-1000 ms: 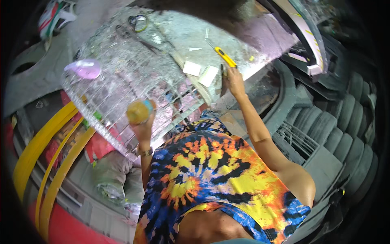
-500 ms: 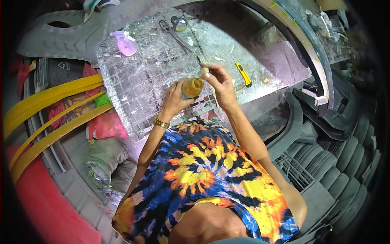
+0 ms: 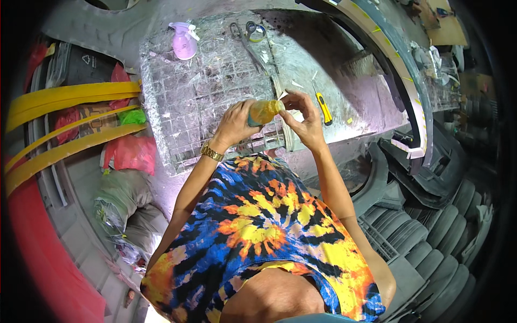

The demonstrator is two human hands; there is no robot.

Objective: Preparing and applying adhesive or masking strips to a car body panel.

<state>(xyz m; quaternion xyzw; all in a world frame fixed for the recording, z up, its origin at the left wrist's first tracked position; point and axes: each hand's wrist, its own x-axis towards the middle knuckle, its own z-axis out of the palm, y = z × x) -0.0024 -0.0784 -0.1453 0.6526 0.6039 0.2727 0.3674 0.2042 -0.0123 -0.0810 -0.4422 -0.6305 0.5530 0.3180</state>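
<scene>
While I am watching from afar, the bottle (image 3: 263, 112), amber with a bluish lower band, is sitting in the left hand (image 3: 235, 123), above the table (image 3: 204, 75), tilted, its neck pointing toward the right hand (image 3: 307, 121).

Left hand, one: its fingers are wrapping the bottle's body, closed firmly round it; a watch (image 3: 211, 152) is circling the wrist.

Right hand, one: its thumb and forefinger are curving into a near-ring at the bottle's mouth, the tips close together. I am not able to make out whether they are pinching anything small there, or whether the mouth is covered.

Table, contents: a yellow knife (image 3: 324, 109) is lying just beyond the right hand; scissors (image 3: 251, 54) and a pink sprayer (image 3: 184, 43) are resting farther back; a paper scrap (image 3: 295, 84) is lying near the knife.

Hazards, in my judgement: with the bottle leaning, an uncovered mouth would be risking a spill onto the table. A slick or loosening left grip would be risking a drop. A careless sweep of the right hand would be risking a brush with the knife, whose blade I am judging exposed.
</scene>
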